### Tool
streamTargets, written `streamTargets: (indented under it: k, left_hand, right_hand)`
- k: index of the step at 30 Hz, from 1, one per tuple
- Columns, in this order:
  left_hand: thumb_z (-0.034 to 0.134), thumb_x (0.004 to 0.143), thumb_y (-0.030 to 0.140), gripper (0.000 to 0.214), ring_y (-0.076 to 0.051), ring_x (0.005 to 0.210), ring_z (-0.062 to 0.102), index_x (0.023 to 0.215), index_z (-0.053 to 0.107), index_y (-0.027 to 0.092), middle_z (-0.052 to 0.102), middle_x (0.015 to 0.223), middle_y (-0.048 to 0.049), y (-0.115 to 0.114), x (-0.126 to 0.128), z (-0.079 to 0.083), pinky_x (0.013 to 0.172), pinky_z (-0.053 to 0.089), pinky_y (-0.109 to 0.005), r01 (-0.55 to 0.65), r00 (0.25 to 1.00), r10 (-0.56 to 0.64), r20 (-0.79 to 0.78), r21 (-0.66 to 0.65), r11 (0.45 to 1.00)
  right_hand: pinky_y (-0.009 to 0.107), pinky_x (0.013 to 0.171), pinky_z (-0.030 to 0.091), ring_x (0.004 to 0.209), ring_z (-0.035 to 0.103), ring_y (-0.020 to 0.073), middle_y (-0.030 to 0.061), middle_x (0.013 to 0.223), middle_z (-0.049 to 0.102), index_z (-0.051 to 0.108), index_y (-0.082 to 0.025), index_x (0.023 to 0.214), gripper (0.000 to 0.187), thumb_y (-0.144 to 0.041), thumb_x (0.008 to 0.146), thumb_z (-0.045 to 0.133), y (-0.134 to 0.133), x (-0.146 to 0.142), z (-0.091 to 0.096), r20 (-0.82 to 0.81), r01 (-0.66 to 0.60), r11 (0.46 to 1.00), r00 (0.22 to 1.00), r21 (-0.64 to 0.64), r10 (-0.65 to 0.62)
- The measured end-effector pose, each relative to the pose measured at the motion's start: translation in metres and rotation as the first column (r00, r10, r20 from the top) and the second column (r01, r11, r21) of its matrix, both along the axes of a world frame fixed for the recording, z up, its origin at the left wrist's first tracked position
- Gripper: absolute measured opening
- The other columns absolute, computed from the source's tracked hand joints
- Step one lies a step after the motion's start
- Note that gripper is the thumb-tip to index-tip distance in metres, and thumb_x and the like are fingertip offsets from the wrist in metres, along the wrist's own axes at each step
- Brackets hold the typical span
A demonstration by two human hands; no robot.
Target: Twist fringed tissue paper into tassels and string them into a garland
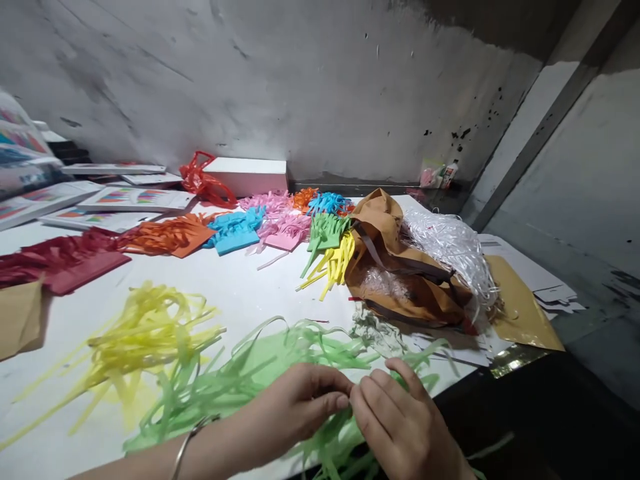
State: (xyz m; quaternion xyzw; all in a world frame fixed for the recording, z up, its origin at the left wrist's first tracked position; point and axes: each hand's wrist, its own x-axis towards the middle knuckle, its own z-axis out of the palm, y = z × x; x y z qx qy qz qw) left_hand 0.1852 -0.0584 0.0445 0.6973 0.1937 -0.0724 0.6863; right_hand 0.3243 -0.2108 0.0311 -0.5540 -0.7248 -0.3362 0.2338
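My left hand [295, 403] and my right hand [400, 420] meet at the near edge of the white table [240, 287], both pinching thin strips of a light green fringed paper pile [260, 370]. The fingertips of both hands touch each other over the strips. A metal bangle sits on my left wrist. Beside the green pile on the left lies a loose heap of yellow paper strips [145, 340].
Fringed paper stacks in maroon [65, 260], orange [170, 235], blue [235, 230], pink, green and yellow lie further back. A brown bag [400, 273] with white shredded strips [450, 247] sits at right. A white box [247, 175] and printed sheets line the wall. The table edge drops off at right.
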Motion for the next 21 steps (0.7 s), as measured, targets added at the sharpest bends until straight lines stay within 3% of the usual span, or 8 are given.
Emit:
streamTargets:
  k: [2, 4, 7, 10, 12, 15, 18, 21]
  left_hand:
    - [0.078, 0.068, 0.063, 0.053, -0.005, 0.046, 0.024, 0.081, 0.068, 0.012, 0.035, 0.052, 0.0083, 0.002, 0.013, -0.005, 0.041, 0.02, -0.018, 0.005, 0.998, -0.014, -0.058, -0.152, 0.988]
    - [0.083, 0.064, 0.058, 0.051, -0.005, 0.048, 0.026, 0.079, 0.066, 0.012, 0.039, 0.055, 0.0076, 0.004, 0.017, -0.011, 0.042, 0.02, -0.018, -0.016, 0.997, -0.004, -0.077, -0.25, 0.968]
    - [0.083, 0.066, 0.056, 0.049, -0.005, 0.05, 0.029, 0.076, 0.062, 0.013, 0.042, 0.057, 0.0068, 0.001, 0.015, -0.018, 0.045, 0.022, -0.018, -0.043, 0.999, 0.041, -0.012, -0.237, 0.971]
    - [0.074, 0.076, 0.058, 0.047, -0.008, 0.058, 0.04, 0.072, 0.06, 0.013, 0.048, 0.061, 0.0033, -0.005, 0.015, -0.024, 0.052, 0.032, -0.018, -0.131, 0.972, 0.135, 0.19, -0.037, 0.991]
    - [0.066, 0.084, 0.059, 0.048, -0.011, 0.063, 0.048, 0.073, 0.062, 0.013, 0.055, 0.067, -0.0007, -0.005, 0.017, -0.026, 0.057, 0.039, -0.02, -0.147, 0.952, 0.119, 0.282, 0.081, 0.986]
    - [0.057, 0.092, 0.053, 0.045, -0.012, 0.059, 0.055, 0.078, 0.068, 0.012, 0.06, 0.067, -0.0039, -0.001, 0.02, -0.024, 0.055, 0.042, -0.021, -0.067, 0.949, -0.022, 0.315, 0.27, 0.96]
    - [0.056, 0.096, 0.037, 0.027, -0.013, 0.064, 0.059, 0.089, 0.071, 0.015, 0.066, 0.074, -0.0066, 0.002, 0.024, -0.018, 0.059, 0.044, -0.02, -0.091, 0.91, -0.139, 0.39, 0.515, 0.853]
    - [0.05, 0.097, 0.026, 0.023, -0.012, 0.065, 0.058, 0.085, 0.066, 0.017, 0.066, 0.077, -0.0065, 0.0, 0.03, -0.012, 0.059, 0.044, -0.02, -0.091, 0.885, -0.223, 0.409, 0.621, 0.778]
  right_hand:
    - [0.04, 0.093, 0.05, 0.077, 0.07, 0.0182, 0.0079, 0.08, 0.072, 0.068, -0.008, 0.096, 0.027, -0.003, 0.094, 0.042, 0.004, 0.0, -0.002, -0.06, -0.001, 0.999, 0.998, 0.053, 0.004]
    - [0.038, 0.087, 0.054, 0.074, 0.069, 0.0171, 0.0079, 0.078, 0.072, 0.067, -0.008, 0.096, 0.024, -0.004, 0.093, 0.044, 0.005, 0.002, -0.008, -0.162, -0.021, 0.994, 0.986, 0.107, 0.038]
    - [0.031, 0.077, 0.058, 0.07, 0.068, 0.015, 0.0059, 0.076, 0.07, 0.066, -0.012, 0.096, 0.018, -0.006, 0.093, 0.05, 0.006, 0.0, -0.022, -0.466, -0.056, 0.986, 0.876, 0.158, 0.125]
    - [0.025, 0.073, 0.059, 0.082, 0.07, 0.0161, 0.007, 0.09, 0.071, 0.067, -0.017, 0.109, 0.017, -0.018, 0.095, 0.057, 0.008, -0.009, -0.041, -0.751, -0.061, 0.99, 0.646, 0.124, 0.134]
    - [0.023, 0.073, 0.059, 0.087, 0.071, 0.0163, 0.007, 0.097, 0.071, 0.065, -0.02, 0.118, 0.024, -0.023, 0.095, 0.06, 0.008, -0.016, -0.055, -0.82, -0.018, 0.991, 0.561, 0.129, 0.117]
    - [0.019, 0.069, 0.057, 0.079, 0.07, 0.0132, 0.0038, 0.088, 0.071, 0.067, -0.024, 0.12, 0.029, -0.013, 0.094, 0.059, 0.008, -0.023, -0.071, -0.827, 0.105, 0.98, 0.555, 0.169, 0.083]
    - [0.021, 0.071, 0.057, 0.076, 0.07, 0.0136, 0.0039, 0.086, 0.072, 0.065, -0.023, 0.126, 0.034, -0.012, 0.095, 0.056, 0.008, -0.022, -0.074, -0.792, 0.186, 0.97, 0.61, 0.154, 0.009]
    - [0.023, 0.074, 0.057, 0.077, 0.069, 0.0147, 0.0052, 0.088, 0.071, 0.063, -0.021, 0.123, 0.029, -0.018, 0.097, 0.051, 0.007, -0.015, -0.068, -0.808, 0.189, 0.978, 0.588, 0.087, -0.042]
